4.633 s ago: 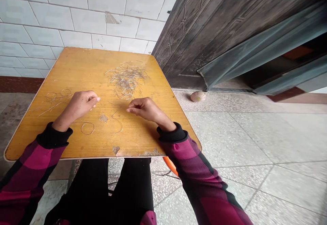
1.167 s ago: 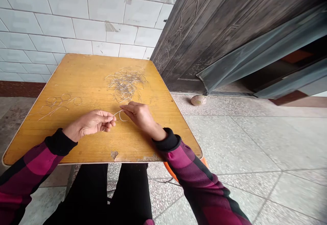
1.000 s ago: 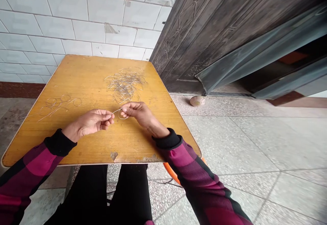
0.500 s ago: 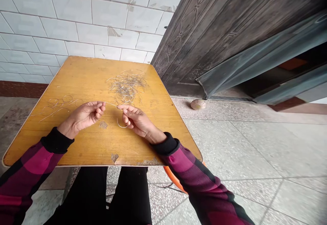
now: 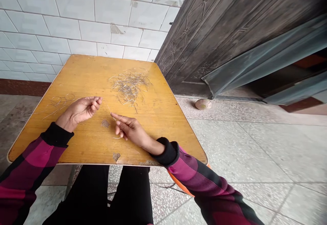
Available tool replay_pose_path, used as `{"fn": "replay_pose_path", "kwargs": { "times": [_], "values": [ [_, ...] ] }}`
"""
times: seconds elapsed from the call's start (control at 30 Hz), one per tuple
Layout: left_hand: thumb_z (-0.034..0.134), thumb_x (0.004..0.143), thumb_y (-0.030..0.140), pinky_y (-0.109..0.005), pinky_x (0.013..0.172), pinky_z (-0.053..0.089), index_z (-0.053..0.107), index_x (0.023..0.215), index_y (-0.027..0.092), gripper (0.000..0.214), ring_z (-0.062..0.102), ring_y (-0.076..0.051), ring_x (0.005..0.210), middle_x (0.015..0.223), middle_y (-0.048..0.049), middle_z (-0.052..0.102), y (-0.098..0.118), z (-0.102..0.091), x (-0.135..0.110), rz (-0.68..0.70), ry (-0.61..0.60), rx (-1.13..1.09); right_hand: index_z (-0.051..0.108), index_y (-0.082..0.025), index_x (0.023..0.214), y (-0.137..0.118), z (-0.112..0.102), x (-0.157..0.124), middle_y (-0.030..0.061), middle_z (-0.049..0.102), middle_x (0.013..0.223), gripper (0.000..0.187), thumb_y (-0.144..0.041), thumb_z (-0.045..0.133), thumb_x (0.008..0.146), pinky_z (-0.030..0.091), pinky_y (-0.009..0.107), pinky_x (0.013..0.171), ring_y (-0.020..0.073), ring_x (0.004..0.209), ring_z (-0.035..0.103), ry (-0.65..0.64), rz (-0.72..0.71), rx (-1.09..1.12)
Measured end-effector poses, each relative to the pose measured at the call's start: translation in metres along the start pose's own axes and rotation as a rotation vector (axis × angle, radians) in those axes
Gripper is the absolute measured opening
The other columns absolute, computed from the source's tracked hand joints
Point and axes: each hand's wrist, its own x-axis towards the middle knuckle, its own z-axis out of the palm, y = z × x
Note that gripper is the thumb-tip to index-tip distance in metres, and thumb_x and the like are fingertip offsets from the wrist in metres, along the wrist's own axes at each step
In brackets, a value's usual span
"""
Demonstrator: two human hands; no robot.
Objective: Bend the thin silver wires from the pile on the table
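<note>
I sit at a small yellow wooden table point(image 5: 84, 71). My right hand point(image 5: 129, 131) rests near the table's middle and pinches a thin bent wire point(image 5: 110, 110) between thumb and forefinger; one end sticks up past the fingertips and a curved end shows under the palm. To its left my left hand point(image 5: 80, 109) lies with its fingers curled, apart from the wire, and I see nothing in it. A loose pile of wire pieces point(image 5: 130, 85) lies beyond both hands. Several wire rings point(image 5: 61, 100) lie just left of my left hand.
A white tiled wall stands behind the table. A dark carved door point(image 5: 230, 30) is at the right. A small round object point(image 5: 203, 104) lies on the speckled floor by the door. An orange seat edge point(image 5: 178, 182) shows under my right sleeve. The table's near edge is chipped.
Both hands had stretched and looped the wire between them. Now my left hand has let go and drawn back left, and my right hand has come down toward me with the wire.
</note>
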Motion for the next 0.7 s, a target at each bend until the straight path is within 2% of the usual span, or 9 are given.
{"fn": "replay_pose_path", "kwargs": {
  "times": [0.23, 0.43, 0.57, 0.7],
  "values": [
    [0.023, 0.096, -0.002, -0.007, 0.039, 0.048, 0.063, 0.075, 0.003, 0.045, 0.058, -0.005, 0.041, 0.062, -0.0068, 0.060, 0.001, -0.001, -0.001, -0.038, -0.045, 0.134, 0.059, -0.016, 0.133, -0.003, 0.000, -0.006, -0.0025, 0.058, 0.067, 0.040, -0.031, 0.046, 0.098, 0.044, 0.020, 0.051, 0.0046, 0.049, 0.047, -0.053, -0.161, -0.314],
    [0.029, 0.096, -0.002, -0.008, 0.040, 0.049, 0.065, 0.073, 0.002, 0.042, 0.058, -0.004, 0.044, 0.065, -0.0076, 0.064, -0.002, -0.005, 0.004, -0.058, -0.100, 0.269, 0.062, -0.014, 0.130, -0.006, 0.000, -0.008, -0.0001, 0.061, 0.069, 0.038, -0.025, 0.042, 0.098, 0.048, 0.022, 0.057, 0.0064, 0.054, 0.051, -0.116, -0.282, -0.525],
    [0.037, 0.094, -0.002, -0.009, 0.041, 0.049, 0.066, 0.072, 0.002, 0.037, 0.059, -0.005, 0.047, 0.067, -0.0082, 0.065, -0.005, -0.008, 0.009, -0.056, -0.123, 0.352, 0.063, -0.014, 0.128, -0.007, 0.001, -0.009, 0.0015, 0.063, 0.073, 0.038, -0.021, 0.041, 0.098, 0.049, 0.021, 0.057, 0.0069, 0.057, 0.055, -0.164, -0.302, -0.577],
    [0.045, 0.091, -0.002, -0.009, 0.041, 0.048, 0.067, 0.073, 0.002, 0.029, 0.058, -0.005, 0.047, 0.067, -0.0077, 0.065, -0.010, -0.008, 0.012, -0.065, -0.170, 0.416, 0.063, -0.015, 0.127, -0.007, 0.001, -0.009, 0.0018, 0.064, 0.074, 0.037, -0.023, 0.041, 0.099, 0.049, 0.020, 0.056, 0.0063, 0.056, 0.054, -0.190, -0.325, -0.582]
  ]
}}
